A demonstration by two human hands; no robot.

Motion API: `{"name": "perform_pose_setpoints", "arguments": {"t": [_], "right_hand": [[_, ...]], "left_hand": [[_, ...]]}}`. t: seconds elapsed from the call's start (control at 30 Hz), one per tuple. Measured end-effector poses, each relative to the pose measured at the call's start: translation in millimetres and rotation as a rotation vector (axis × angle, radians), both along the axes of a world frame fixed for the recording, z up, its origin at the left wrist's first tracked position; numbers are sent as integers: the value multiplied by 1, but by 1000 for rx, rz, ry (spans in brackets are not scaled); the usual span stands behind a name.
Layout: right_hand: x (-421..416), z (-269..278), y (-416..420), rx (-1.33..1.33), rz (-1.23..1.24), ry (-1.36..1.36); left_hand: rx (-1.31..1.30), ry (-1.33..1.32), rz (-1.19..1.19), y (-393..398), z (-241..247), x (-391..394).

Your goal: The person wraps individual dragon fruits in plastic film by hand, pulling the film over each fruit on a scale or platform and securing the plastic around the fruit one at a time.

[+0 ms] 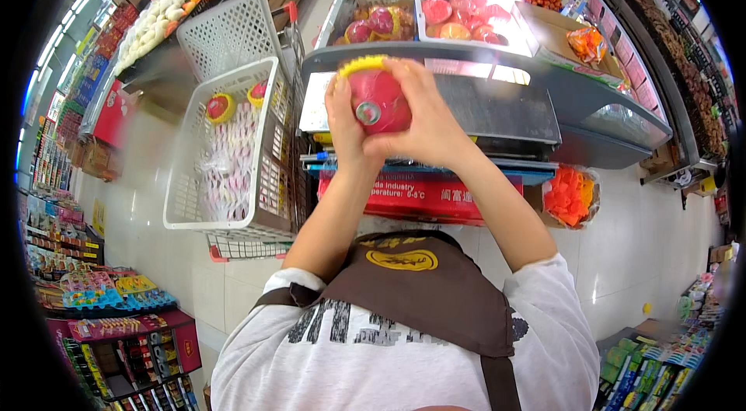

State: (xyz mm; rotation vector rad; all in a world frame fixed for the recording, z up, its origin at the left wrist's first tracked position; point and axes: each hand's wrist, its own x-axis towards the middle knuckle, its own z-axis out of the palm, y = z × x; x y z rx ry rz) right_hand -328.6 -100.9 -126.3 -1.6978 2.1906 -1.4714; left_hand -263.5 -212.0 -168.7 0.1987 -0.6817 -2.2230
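Between my two hands is a round red fruit (382,97), likely a dragon fruit, with its pale, hollow end towards me. A yellow foam net (361,65) shows around its far side. My left hand (344,125) presses along its left side. My right hand (428,114) wraps its right side, thumb across the near side. Both hands are above a dark metal worktop (495,108) at the front of the fruit display. To the left stands a white plastic crate (265,146), holding a red fruit in a yellow net (219,108), another at its right wall, and pale foam netting (233,172).
A shopping cart (293,55) supports the crate, and a perforated white basket (227,32) leans behind it. Beyond the worktop, a white tray (421,15) holds wrapped fruit. An open cardboard box (542,32) sits right. Below are a red carton (419,201) and a container of orange pieces (568,198).
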Motion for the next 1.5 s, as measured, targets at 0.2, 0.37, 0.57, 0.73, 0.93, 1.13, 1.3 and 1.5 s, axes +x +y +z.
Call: {"name": "perform_pose_setpoints", "arguments": {"t": [0.2,0.37,0.57,0.73,0.93,1.13,1.3,1.5], "right_hand": [[-49,-9,-20,-64,117,-488],[-80,-17,-23,105,305,-671],[-83,-38,-34,247,301,-478],[-93,-31,-32,384,408,-456],[-97,-37,-21,222,235,-317],[-54,-17,72,0,-510,244],[-18,-67,110,360,-627,465],[-9,-85,76,620,-604,175]], "left_hand": [[-410,-449,15,-37,28,-5],[-755,-637,331,-70,19,39],[-637,-499,364,-63,-2,86],[-706,-692,428,-59,-28,113],[-1220,-1104,538,-73,-56,115],[-1361,-1363,485,-67,-57,128],[-1400,-1417,296,-64,-46,104],[-1495,-1506,66,-61,-39,90]]}}
